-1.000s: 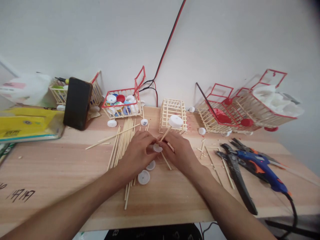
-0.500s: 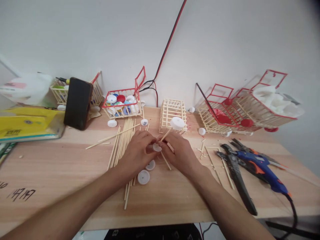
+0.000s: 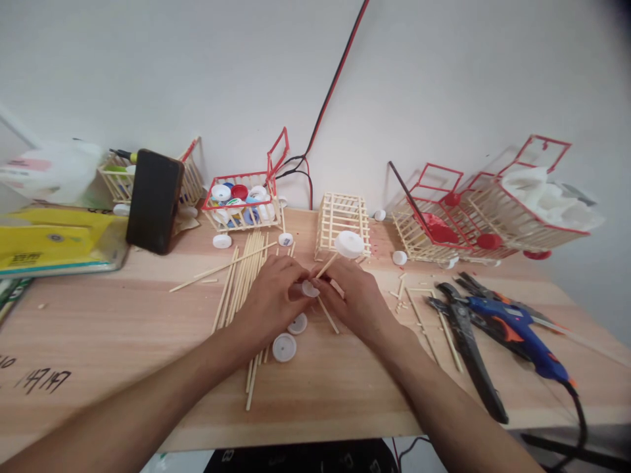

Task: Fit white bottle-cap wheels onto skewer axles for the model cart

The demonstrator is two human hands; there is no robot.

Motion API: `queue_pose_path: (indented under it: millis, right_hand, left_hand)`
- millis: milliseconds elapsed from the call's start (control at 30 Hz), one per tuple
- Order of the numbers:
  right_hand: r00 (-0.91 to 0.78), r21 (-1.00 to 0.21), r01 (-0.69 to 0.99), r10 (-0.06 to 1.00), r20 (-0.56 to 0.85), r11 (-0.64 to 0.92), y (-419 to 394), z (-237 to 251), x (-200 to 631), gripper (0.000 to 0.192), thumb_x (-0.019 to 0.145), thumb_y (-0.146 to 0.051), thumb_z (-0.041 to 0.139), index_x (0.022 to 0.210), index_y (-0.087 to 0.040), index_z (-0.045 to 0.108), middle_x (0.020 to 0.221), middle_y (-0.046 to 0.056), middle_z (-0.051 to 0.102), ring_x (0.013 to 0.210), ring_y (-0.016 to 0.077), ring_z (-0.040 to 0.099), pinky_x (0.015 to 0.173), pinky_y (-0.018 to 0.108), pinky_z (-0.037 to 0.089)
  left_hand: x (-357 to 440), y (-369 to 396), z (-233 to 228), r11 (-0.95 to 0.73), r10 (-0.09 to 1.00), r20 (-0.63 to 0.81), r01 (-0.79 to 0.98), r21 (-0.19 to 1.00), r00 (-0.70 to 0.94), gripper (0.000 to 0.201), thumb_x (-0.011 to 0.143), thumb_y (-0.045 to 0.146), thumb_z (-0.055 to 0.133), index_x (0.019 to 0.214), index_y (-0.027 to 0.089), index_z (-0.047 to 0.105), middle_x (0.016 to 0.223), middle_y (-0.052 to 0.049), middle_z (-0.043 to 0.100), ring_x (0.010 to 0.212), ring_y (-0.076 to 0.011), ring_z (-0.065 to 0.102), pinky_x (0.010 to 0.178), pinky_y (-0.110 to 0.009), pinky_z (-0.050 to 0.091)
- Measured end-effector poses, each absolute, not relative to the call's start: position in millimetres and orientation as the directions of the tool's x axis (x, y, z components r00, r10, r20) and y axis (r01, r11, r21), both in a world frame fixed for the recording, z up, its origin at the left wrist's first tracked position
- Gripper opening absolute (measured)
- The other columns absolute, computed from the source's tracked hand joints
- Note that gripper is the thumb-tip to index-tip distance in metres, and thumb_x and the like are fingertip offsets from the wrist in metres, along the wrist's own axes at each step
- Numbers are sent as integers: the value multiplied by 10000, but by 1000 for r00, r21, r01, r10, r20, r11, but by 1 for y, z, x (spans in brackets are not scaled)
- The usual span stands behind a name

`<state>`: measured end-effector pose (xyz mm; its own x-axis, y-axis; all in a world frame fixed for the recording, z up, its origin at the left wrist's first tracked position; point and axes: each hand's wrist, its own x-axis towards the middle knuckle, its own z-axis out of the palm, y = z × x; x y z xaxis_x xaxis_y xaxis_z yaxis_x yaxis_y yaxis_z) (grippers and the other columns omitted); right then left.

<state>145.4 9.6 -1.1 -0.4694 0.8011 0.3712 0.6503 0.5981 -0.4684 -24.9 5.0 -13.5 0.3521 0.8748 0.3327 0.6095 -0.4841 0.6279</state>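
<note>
Both hands (image 3: 315,295) pinch stick (image 3: 325,266) w/ 2 caps.

Loose sticks (image 3: 245,276) lie left of the hands, glue gun (image 3: 513,328) right, cage (image 3: 344,220) behind.

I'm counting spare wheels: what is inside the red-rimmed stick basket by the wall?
The red-rimmed stick basket holds bottle caps: white, red and blue ones show on top. Any lying deeper are covered, so the total cannot be counted.
</note>
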Motion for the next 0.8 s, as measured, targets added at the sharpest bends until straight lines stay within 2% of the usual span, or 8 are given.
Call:
queue_pose_path:
  millis: [333,533,800]
  right_hand:
    - [-477,-472,650,803,358,596,10,-1,144,123,895,-218,500,823,-197,597,827,32,619,774,166,534,682,280,392]
    - [-466,-473,648,802,374,597,9,-1,145,109,895,-218,500,854,-205,600,845,36,620,802,177,540,704,289,401]
    - [-454,-472,647,800,392,598,10,0,146,97,892,-222,506,864,-199,596,859,41,621,826,182,543,728,299,411]
  left_hand:
    - [-23,4,-11,-489,872,335,626,608,356,50,732,165,616,757,184,577,828,-22,590,873,-204,515,798,-354,421]
    - [-24,5,-15,-496,868,352,615,613,350,122,756,210,618,873,185,596,941,-41,627,947,-220,522,852,-376,418]
    - [-23,4,-12,-490,872,331,618,615,362,125,764,209,613,881,167,598,917,-52,636,917,-219,532,841,-374,423]
